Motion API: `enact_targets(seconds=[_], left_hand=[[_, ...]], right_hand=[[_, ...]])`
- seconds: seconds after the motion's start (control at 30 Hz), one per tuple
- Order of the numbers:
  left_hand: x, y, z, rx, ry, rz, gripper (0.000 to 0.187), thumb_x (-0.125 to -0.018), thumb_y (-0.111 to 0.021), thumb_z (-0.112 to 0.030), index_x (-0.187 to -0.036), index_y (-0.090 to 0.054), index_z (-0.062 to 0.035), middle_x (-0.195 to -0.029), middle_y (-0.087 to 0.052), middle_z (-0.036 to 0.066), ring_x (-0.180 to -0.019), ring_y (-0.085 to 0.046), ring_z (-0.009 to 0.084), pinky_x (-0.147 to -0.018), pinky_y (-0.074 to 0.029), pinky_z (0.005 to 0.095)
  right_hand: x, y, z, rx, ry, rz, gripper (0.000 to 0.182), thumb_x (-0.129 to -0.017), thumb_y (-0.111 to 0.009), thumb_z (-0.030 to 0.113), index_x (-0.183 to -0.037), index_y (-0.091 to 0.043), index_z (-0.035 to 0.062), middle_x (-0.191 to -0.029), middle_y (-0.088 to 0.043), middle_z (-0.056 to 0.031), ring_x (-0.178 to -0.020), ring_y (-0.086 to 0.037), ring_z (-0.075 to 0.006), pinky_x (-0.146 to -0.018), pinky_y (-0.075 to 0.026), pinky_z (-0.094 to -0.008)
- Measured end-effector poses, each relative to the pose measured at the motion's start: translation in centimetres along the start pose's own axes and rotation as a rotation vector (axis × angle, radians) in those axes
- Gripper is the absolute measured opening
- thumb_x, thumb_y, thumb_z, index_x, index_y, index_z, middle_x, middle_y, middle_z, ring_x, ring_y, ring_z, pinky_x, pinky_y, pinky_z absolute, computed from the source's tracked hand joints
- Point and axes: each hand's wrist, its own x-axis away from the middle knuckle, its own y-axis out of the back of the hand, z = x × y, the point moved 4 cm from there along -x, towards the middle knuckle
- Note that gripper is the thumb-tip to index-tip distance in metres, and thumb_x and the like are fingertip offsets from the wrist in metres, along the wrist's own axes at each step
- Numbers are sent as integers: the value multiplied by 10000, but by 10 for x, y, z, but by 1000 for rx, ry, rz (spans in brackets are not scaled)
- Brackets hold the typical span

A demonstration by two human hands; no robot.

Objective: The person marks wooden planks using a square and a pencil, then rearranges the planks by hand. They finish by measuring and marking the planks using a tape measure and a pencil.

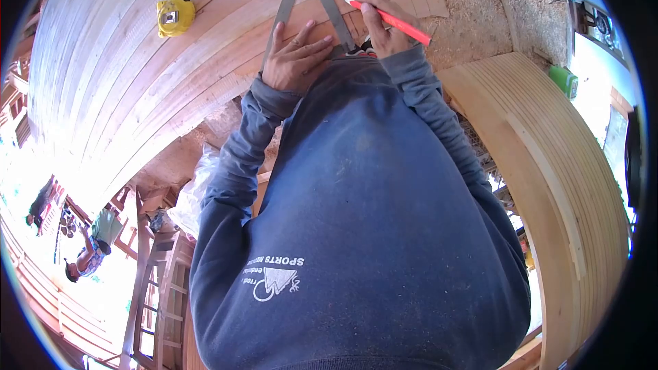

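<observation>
A grey metal carpenter's square [330, 10] lies on a surface of joined wooden boards [226, 7], its two legs meeting at the top of the view. My left hand [296, 60] rests flat across the space between the legs, fingers spread, fingertips on the wood and square. In my right hand [387, 27] is a red pencil [409, 29], gripped between thumb and fingers, its tip pointing left just beside the square's right leg. Faint lines cross the boards near there. Off to the left on the boards sits a yellow tape measure [175, 17].
Thick light-coloured wood [582, 178] with a grooved face curves along my right side. Sawdust [480, 27] covers the area beyond the boards. A green object [563, 82] stands far right. To the left are a plastic bag [194, 199], a wooden frame [161, 281] and two people [89, 257].
</observation>
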Motion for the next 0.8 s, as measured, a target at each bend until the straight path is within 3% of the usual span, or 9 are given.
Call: enact_targets(seconds=[0.43,0.63,0.8], left_hand=[[0,0,-2,9,4,13,316,-876,-829,-254,-1186,-796,-201,-1325,-744,-56,-1453,-541,214,-1244,-214,635],[-1,0,-1,17,17,6,329,-867,-837,-268,-1187,-797,-208,-1320,-745,-66,-1443,-552,207,-1247,-205,639],[-1,0,-1,17,17,5,317,-862,-842,-255,-1172,-802,-201,-1307,-751,-66,-1432,-564,205,-1243,-221,635]], right_hand=[[0,0,4,34,-11,-2,159,-1022,-671,144,-1091,-779,50,-972,-781,-115,-798,-738,-214,-702,-590,-327],[0,-2,0,64,75,-28,157,-1016,-677,143,-1095,-780,54,-972,-781,-114,-800,-732,-215,-700,-587,-322],[2,-1,6,47,9,-23,161,-1018,-679,151,-1101,-780,57,-974,-781,-119,-804,-731,-212,-701,-586,-320]])
